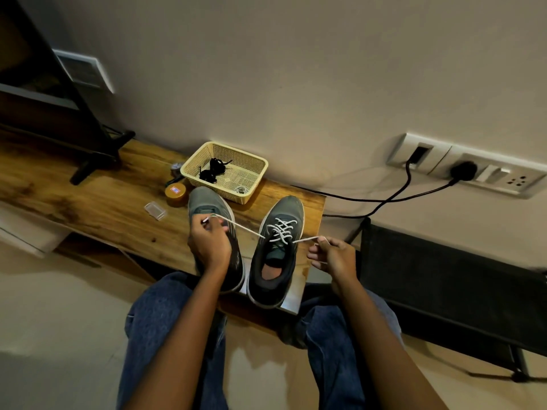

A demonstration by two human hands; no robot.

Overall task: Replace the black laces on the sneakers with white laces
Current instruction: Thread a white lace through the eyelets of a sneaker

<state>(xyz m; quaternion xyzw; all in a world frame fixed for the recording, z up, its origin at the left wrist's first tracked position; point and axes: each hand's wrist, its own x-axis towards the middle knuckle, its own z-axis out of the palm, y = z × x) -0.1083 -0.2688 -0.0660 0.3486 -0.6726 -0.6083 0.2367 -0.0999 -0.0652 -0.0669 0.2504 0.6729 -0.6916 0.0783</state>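
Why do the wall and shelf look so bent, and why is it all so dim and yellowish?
Head view: the wide-angle lens bows the wooden shelf and wall sockets near the edges; warm, low room light darkens the corners; the white lace and both hands stay fairly sharp.

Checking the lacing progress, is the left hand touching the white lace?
Touching. The head view shows the left hand pinching one end of the white lace, which runs taut from its fingertips to the right sneaker.

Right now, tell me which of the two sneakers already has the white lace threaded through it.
The right sneaker, the one between the two hands. White lace crisscrosses its eyelets. The left sneaker shows no crisscrossed lace, and the left hand covers much of it.
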